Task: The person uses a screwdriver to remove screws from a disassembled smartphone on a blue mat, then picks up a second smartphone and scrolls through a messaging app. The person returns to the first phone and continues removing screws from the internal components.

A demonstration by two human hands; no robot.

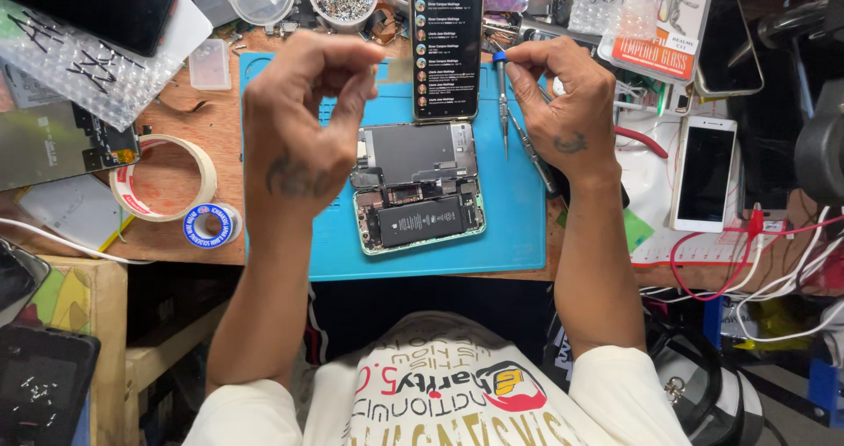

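Your shirt fills the near edge, below the blue mat (514, 226). On that mat's middle lies the opened phone (418, 187), back off, battery and boards bare. It looks light but fragile, so grip its side rims, never the boards. Your right hand (563, 103), over the mat's right part, pinches a thin screwdriver (503, 103) by its top, tip down. Your left hand (303, 112), above the mat's left part, has fingertips pressed together; whether they hold something, you cannot tell.
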